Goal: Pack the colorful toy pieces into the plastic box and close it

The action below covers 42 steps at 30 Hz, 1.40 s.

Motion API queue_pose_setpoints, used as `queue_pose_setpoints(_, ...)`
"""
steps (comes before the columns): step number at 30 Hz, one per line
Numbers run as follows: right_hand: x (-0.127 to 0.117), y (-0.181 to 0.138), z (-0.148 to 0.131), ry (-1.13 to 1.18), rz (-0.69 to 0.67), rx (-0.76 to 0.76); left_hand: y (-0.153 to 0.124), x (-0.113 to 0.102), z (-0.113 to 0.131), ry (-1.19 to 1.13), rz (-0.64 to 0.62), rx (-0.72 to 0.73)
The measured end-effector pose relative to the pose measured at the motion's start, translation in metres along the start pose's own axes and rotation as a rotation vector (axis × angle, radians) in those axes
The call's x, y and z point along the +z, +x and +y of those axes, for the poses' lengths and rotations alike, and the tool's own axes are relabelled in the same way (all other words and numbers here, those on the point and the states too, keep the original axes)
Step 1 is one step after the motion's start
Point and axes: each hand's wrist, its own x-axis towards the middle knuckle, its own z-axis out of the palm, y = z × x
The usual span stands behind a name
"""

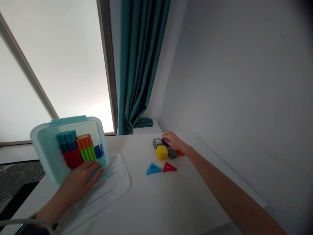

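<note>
Block [166, 143], purple, under the right hand [174, 141].

Left hand [83, 176], back upward, points toward two o'clock; right forearm [215, 178] stretches toward ten, right hand [172, 141] bent downward.

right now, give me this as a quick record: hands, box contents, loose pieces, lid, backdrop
left hand: at the near rim of the teal box
right hand: at a purple block, grip unclear
box contents: red pieces, orange pieces, green pieces, others
loose pieces: yellow block, dark grey block, blue triangle, red triangle, others
lid: clear, on the white table
backdrop: teal curtain
</note>
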Motion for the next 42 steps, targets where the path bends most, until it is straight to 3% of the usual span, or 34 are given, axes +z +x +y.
queue_pose_setpoints(8, -0.007, 0.021, 0.022, -0.026, -0.234, -0.087, 0.001, 0.002, -0.005, -0.039, 0.017, 0.042)
queue_pose_setpoints(15, -0.002, 0.034, 0.021, -0.05, -0.379, -0.06, 0.0, 0.007, -0.013, -0.038, 0.031, 0.037)
queue_pose_setpoints(29, -0.001, 0.044, 0.005, -0.075, -0.416, -0.044, 0.0, 0.009, -0.018, -0.025, 0.015, 0.033)
queue_pose_setpoints(42, 0.02, 0.083, -0.001, -0.075, -0.398, -0.203, -0.002, 0.009, -0.016, -0.083, 0.005, 0.007)
